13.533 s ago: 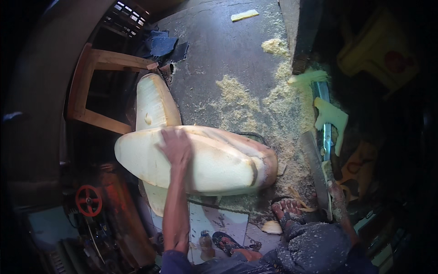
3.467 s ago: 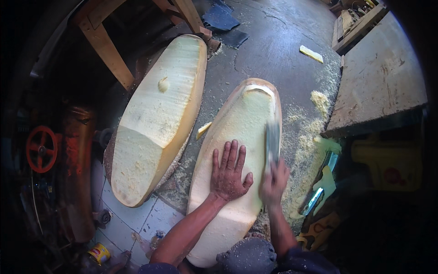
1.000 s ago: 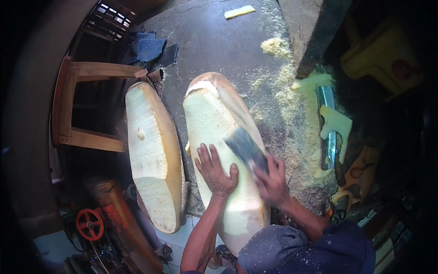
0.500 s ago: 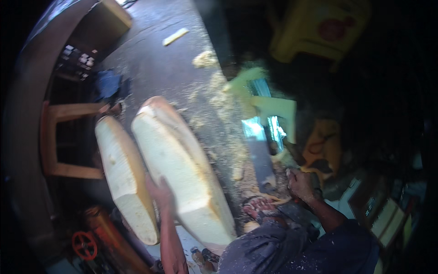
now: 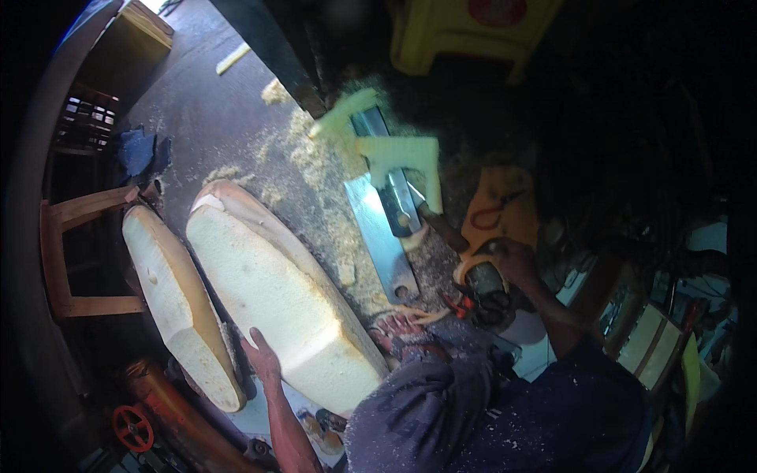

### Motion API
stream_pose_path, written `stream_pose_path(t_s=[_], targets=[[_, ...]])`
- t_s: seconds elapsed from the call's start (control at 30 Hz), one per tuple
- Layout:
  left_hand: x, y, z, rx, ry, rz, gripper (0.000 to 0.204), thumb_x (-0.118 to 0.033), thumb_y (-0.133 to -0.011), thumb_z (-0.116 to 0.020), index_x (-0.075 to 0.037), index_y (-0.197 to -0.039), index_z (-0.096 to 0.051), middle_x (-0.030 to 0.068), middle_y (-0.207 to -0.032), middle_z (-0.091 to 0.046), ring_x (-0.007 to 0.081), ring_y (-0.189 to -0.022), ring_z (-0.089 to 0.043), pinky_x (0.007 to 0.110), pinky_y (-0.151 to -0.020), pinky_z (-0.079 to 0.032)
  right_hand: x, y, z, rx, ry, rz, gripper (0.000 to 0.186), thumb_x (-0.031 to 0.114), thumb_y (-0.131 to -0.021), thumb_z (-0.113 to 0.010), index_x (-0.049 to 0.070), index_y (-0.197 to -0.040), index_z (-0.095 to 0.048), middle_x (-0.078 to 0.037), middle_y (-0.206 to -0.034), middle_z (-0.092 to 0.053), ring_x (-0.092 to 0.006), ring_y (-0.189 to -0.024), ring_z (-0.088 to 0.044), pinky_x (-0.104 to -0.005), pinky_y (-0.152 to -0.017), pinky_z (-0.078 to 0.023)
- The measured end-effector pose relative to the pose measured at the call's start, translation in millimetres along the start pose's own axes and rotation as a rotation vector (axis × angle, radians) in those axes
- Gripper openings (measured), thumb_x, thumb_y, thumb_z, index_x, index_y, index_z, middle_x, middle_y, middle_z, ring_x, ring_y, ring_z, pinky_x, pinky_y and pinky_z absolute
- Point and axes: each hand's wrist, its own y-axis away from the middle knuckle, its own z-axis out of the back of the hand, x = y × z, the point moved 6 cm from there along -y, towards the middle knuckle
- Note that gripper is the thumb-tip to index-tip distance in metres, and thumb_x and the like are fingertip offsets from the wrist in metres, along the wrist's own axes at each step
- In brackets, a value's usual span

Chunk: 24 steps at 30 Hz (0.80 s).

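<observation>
Larger foam seat pad point(image 5: 268, 292) laid aslant on the floor left of centre: long and pale cream, rounded at the far end, a shallow step cut across its near part, skin finely pitted, browner foam exposed along the right flank. Smaller foam seat pad point(image 5: 167, 288), similarly stepped, set just beside it on the left. Left hand point(image 5: 264, 359) loosely spread, laid against the larger pad's left edge; nothing is seen gripped in it. Right hand point(image 5: 511, 262) bent over a dark cylindrical object point(image 5: 483, 280) (badly lit; whether it is grasped cannot be told), near an orange sheet point(image 5: 501, 205). Between hand and pad, a broad, flat steel blade point(image 5: 381, 236), pierced near one end, is laid beside angular foam offcuts point(image 5: 406, 154) of yellowish green. Grey, worn floor point(image 5: 189, 87) strewn with foam crumbs point(image 5: 315, 158); white tiles point(image 5: 256, 418) seen below the pads. Along the left side, an open wooden frame point(image 5: 59, 260), blue scraps point(image 5: 136, 152) and a red spoked handwheel point(image 5: 132, 428) are noted. At the top, a yellow plastic stool point(image 5: 418, 39) is marked with a red roundel; any lettering there cannot be made out.
</observation>
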Motion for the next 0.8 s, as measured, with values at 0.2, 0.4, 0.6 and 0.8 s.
stream_pose_path(t_s=[0.2, 0.4, 0.6, 0.8], targets=[[13, 28, -8, -0.041, 0.023, -0.069, 0.085, -0.059, -0.110, -0.040, 0.011, -0.158, -0.030, 0.0328, -0.160, -0.040, 0.0438, -0.150, -0.038, 0.045, -0.125, -0.026, -5, 51, -34, 0.452, 0.169, 0.092, 0.038, 0.034, -0.092, -0.073, 0.005, -0.115, -0.066, -0.020, -0.093, -0.073, -0.0430, -0.094, -0.072, -0.0544, -0.084, -0.055], [17, 30, -8, -0.009, 0.050, -0.022, 0.082, -0.056, -0.111, -0.040, 0.010, -0.158, -0.031, 0.0325, -0.159, -0.041, 0.0423, -0.150, -0.039, 0.044, -0.124, -0.027, 10, 72, -28, 0.331, 0.297, 0.125, 0.039, 0.027, -0.089, -0.077, 0.008, -0.120, -0.064, -0.020, -0.095, -0.073, -0.0427, -0.089, -0.072, -0.0546, -0.080, -0.055], [23, 30, -13, -0.025, 0.164, 0.060, 0.078, -0.054, -0.110, -0.044, 0.009, -0.154, -0.037, 0.0325, -0.153, -0.049, 0.0435, -0.142, -0.048, 0.045, -0.120, -0.034, 59, 25, -30, 0.205, 0.091, 0.183, 0.026, 0.028, -0.097, -0.066, 0.003, -0.106, -0.066, -0.025, -0.094, -0.070, -0.0472, -0.094, -0.068, -0.0568, -0.082, -0.053], [17, 35, -13, -0.050, 0.187, 0.047, 0.070, -0.050, -0.110, -0.050, 0.006, -0.151, -0.042, 0.0325, -0.143, -0.057, 0.0446, -0.134, -0.055, 0.047, -0.114, -0.040, 122, -28, -41, -0.002, 0.146, 0.379, 0.060, 0.017, -0.086, -0.076, 0.004, -0.139, -0.052, -0.026, -0.121, -0.062, -0.0450, -0.114, -0.061, -0.0538, -0.095, -0.050]])
